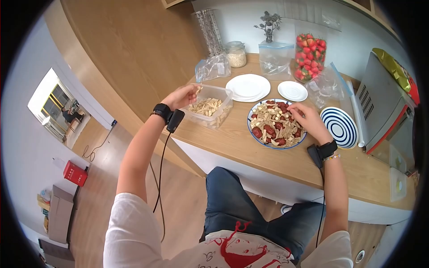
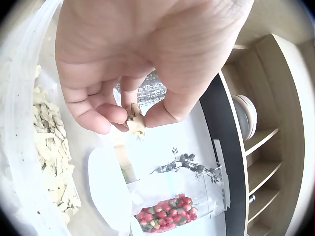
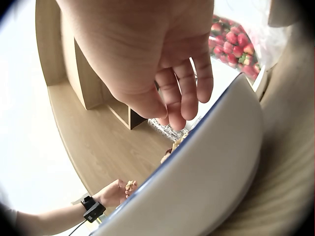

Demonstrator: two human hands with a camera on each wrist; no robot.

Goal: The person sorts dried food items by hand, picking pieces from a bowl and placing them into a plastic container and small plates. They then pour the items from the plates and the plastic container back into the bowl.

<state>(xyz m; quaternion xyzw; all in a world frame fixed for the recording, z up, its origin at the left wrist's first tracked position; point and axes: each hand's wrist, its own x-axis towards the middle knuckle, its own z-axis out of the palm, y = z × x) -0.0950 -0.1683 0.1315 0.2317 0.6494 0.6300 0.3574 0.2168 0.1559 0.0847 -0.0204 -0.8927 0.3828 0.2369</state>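
At the centre left of the head view, the left hand [image 1: 181, 96] pinches pale dried slices [image 2: 136, 120] between thumb and fingers, over the near-left part of a clear tub [image 1: 229, 97]. A good layer of similar pieces lies in the tub, so sorting or moving them looks unfinished, though which way they go cannot be told. White plates [image 1: 248, 87] lie beyond, at the upper middle, with a small white plate [image 1: 292, 90] just to their right. Right of centre, a blue-rimmed dish [image 3: 211, 162] is already well filled with pale slices mixed among red dates [image 1: 269, 131]. The right hand [image 1: 308, 119] is over its upper-right part, fingers loosely bent with nothing visible gripped; whether they touch the food cannot be told. Strawberries [image 1: 308, 56] stand at the upper right, and a striped plate [image 1: 339, 127] lies farther right, beside the right hand.
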